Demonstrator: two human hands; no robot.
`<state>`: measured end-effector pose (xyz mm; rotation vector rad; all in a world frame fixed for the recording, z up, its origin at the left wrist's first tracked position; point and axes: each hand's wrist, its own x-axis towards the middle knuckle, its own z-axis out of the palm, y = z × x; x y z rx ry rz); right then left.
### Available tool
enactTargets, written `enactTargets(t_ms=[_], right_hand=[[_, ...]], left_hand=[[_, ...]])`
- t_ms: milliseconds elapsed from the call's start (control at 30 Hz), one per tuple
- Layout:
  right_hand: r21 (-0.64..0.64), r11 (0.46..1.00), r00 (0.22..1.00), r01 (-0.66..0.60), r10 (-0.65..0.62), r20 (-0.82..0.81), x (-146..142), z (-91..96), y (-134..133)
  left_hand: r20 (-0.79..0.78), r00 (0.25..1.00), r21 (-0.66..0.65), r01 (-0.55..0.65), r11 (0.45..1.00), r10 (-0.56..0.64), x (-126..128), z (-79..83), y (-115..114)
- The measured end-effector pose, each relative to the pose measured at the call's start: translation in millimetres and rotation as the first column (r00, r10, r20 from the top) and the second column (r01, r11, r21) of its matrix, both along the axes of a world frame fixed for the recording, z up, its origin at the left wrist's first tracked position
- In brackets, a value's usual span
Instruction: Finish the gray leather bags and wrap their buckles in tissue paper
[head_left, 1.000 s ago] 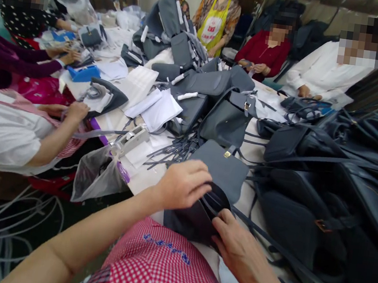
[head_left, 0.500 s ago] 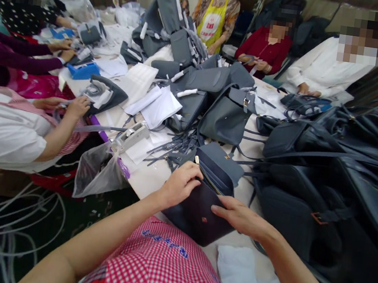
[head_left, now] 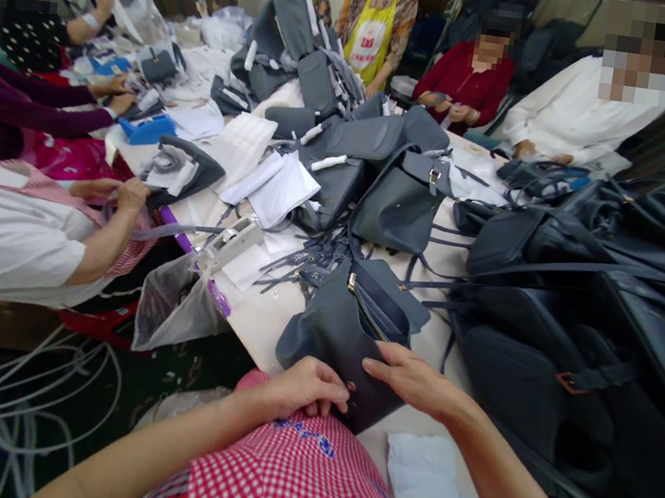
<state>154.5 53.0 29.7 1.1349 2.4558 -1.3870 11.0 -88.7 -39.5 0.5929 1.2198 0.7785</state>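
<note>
A dark blue-grey leather handbag (head_left: 328, 322) stands at the table's near edge against my checked apron, its top open with a gold zip end showing. My right hand (head_left: 413, 378) grips the bag's upper rim on the right, the thumb lying across the front panel. Low on that panel, beside a small reddish spot (head_left: 352, 386), my left hand (head_left: 314, 389) has its fingers curled together. Whether anything is pinched in them is hidden. The bag's flap (head_left: 419, 309) lies folded back on the table.
Dark bags (head_left: 536, 374) are heaped at my right, more bags (head_left: 359, 138) in the middle. Loose straps (head_left: 316, 259), a tape dispenser (head_left: 233, 244) and white paper (head_left: 288, 186) lie ahead. A white cloth (head_left: 423, 469) is near me. Co-workers sit around the table.
My left hand has left the zip end at the bag's top and come down to the lower front panel. My right hand keeps its hold on the rim.
</note>
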Motion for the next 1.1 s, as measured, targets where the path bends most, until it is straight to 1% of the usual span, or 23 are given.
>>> enactTargets(t_ms=[67,100,200,300,400,467,500,533,567,633,667,700,733,767,800,833,867,900,933,967,1000,1033,1100], right_hand=[[-0.078,0.996,0.999,-0.051,0.052,0.013,0.1,-2.3,-1.8],[-0.096,0.993,0.998,-0.064,0.065,0.008,0.2,-2.9,-2.8],[-0.073,0.995,0.998,-0.062,0.062,0.003,-0.3,-4.0,-5.1],[-0.033,0.997,0.997,-0.067,0.068,0.047,-1.1,-4.4,-6.1],[-0.002,0.994,0.991,-0.112,0.111,0.069,-1.4,-4.2,-8.5],[0.016,0.988,0.988,-0.151,0.15,0.047,-1.6,-3.7,-14.8],[0.054,0.986,0.986,-0.16,0.158,0.045,-2.2,-3.2,-20.1],[0.119,0.979,0.986,-0.163,0.157,0.061,-3.4,-2.3,-26.9],[0.206,0.965,0.984,-0.165,0.147,0.096,-5.3,-1.2,-34.8],[0.381,0.908,0.976,-0.174,0.107,0.19,-11.5,2.1,-52.2],[0.432,0.882,0.97,-0.19,0.1,0.224,-15.5,4.0,-60.6],[0.459,0.864,0.964,-0.208,0.103,0.244,-19.6,6.0,-68.0],[0.472,0.853,0.962,-0.221,0.111,0.251,-23.5,7.9,-74.3],[0.482,0.846,0.962,-0.227,0.117,0.248,-26.6,9.4,-79.4],[0.491,0.84,0.963,-0.229,0.123,0.239,-28.8,10.5,-83.5],[0.501,0.835,0.966,-0.228,0.128,0.226,-29.7,10.8,-86.6],[0.508,0.832,0.97,-0.221,0.132,0.205,-29.7,10.4,-89.1],[0.51,0.833,0.973,-0.216,0.141,0.182,-28.7,8.9,-91.0],[0.503,0.836,0.974,-0.219,0.159,0.16,-27.3,6.6,-92.5],[0.493,0.84,0.974,-0.226,0.179,0.14,-25.7,3.3,-93.8],[0.488,0.842,0.973,-0.231,0.2,0.115,-24.1,-0.4,-94.9],[0.493,0.839,0.972,-0.231,0.217,0.087,-22.7,-4.3,-96.0],[0.521,0.824,0.969,-0.222,0.244,0.026,-20.0,-10.4,-98.0]], left_hand=[[0.056,0.998,-0.029,-0.036,0.999,0.037,3.8,1.9,2.9],[0.073,0.996,-0.047,-0.057,0.997,0.06,5.9,2.4,4.3],[0.08,0.988,-0.096,-0.126,0.987,0.133,13.1,1.2,8.3],[0.061,0.988,-0.125,-0.136,0.983,0.144,16.6,0.6,11.3],[0.058,0.99,-0.104,-0.125,0.987,0.132,4.6,8.5,10.9],[-0.04,0.986,0.007,-0.161,0.987,0.161,-15.8,18.0,7.6],[-0.101,0.976,0.073,-0.184,0.98,0.191,-29.0,22.9,5.3],[-0.346,0.899,0.283,-0.173,0.943,0.269,-43.1,27.5,2.7],[-0.432,0.844,0.358,-0.162,0.92,0.317,-57.2,31.6,0.2],[-0.559,0.686,0.48,-0.19,0.857,0.465,-80.7,38.1,-3.4],[-0.624,0.588,0.531,-0.163,0.831,0.514,-88.2,41.2,-4.0],[-0.702,0.451,0.588,-0.071,0.806,0.552,-92.1,44.6,-3.6],[-0.741,0.345,0.626,0.047,0.778,0.576,-92.0,48.8,-2.0],[-0.758,0.273,0.645,0.182,0.742,0.593,-88.2,53.9,0.7],[-0.757,0.241,0.653,0.305,0.693,0.608,-81.0,60.0,4.7],[-0.746,0.258,0.662,0.398,0.636,0.614,-71.3,66.8,10.1],[-0.736,0.293,0.669,0.457,0.587,0.611,-59.8,73.9,17.1],[-0.734,0.332,0.67,0.497,0.552,0.593,-47.4,80.9,25.5],[-0.745,0.378,0.66,0.542,0.521,0.55,-34.7,87.0,35.3],[-0.771,0.42,0.632,0.604,0.486,0.479,-22.2,91.9,46.0],[-0.807,0.442,0.587,0.677,0.444,0.392,-10.5,95.1,57.2],[-0.845,0.438,0.53,0.756,0.384,0.306,0.4,96.3,68.2],[-0.91,0.367,0.409,0.873,0.264,0.195,18.6,92.3,87.6]])
